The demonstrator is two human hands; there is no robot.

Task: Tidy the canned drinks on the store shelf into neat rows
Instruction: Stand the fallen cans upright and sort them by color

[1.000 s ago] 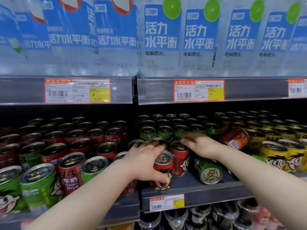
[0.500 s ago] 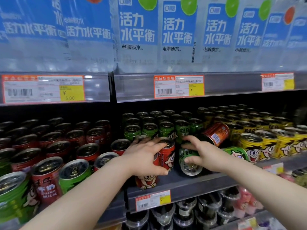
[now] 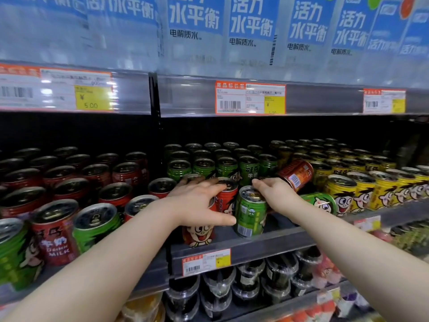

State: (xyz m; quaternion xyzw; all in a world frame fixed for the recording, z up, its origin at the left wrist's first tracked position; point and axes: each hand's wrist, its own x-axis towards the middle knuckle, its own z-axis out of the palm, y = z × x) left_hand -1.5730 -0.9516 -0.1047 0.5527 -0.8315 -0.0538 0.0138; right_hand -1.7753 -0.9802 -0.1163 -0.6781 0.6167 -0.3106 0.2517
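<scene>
My left hand [image 3: 200,203] is wrapped over a red can [image 3: 199,233] at the front of the middle shelf [image 3: 278,242], with a second red can [image 3: 228,196] just behind its fingers. My right hand [image 3: 274,194] grips the top of a green can [image 3: 250,212], which stands upright beside the red ones. An orange can [image 3: 296,174] leans tilted behind my right wrist. Another green can [image 3: 321,202] lies on its side to the right. Rows of green cans [image 3: 204,167] stand behind.
Red cans [image 3: 76,175] and mixed green ones [image 3: 95,224] fill the left section. Yellow cans [image 3: 362,187] fill the right. The upper shelf carries blue-labelled water bottles [image 3: 250,31] above price tags [image 3: 250,98]. Wrapped goods [image 3: 232,284] sit on the shelf below.
The green can that lay on its side under my right hand now stands upright. My left hand stays on the red can. The camera has moved closer and to the right.
</scene>
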